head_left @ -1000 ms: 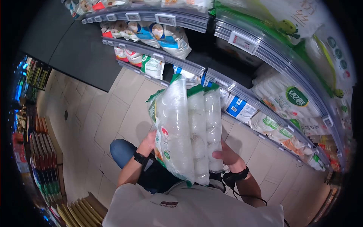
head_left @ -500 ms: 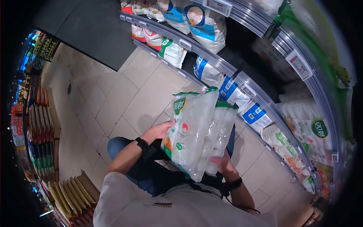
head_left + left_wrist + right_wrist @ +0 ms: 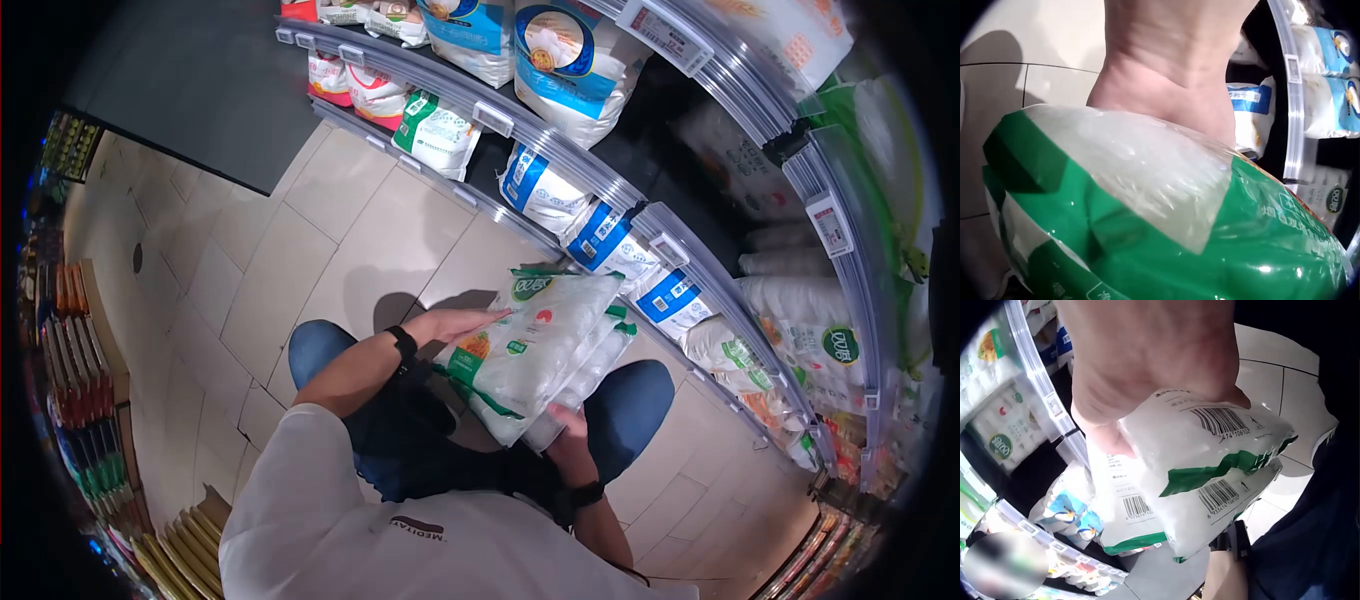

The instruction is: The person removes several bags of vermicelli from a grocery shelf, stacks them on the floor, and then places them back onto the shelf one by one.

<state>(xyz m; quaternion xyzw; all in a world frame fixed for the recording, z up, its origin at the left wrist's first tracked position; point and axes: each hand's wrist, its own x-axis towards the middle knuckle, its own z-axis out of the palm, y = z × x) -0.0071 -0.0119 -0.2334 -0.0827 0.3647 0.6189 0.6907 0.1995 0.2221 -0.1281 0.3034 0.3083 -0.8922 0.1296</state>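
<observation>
A stack of clear plastic bags of vermicelli with green trim and labels is held over the person's lap, lying nearly flat and tilted. My left hand holds its left edge; in the left wrist view the green-banded bag end covers those fingers. At the near right corner, my right hand grips the stack with its thumb over the edge. The right wrist view shows the bags' ends with barcodes, green bands and the right hand curled over them.
Curved shelf tiers run along the right, holding blue-and-white bags and more vermicelli bags. Bent knees flank the stack above a tiled floor. Packets stand in rows at the far left.
The vermicelli stack has come down and tipped from nearly upright to flatter, between the knees. Both hands still hold it. The head view has shifted, bringing the lower shelves nearer.
</observation>
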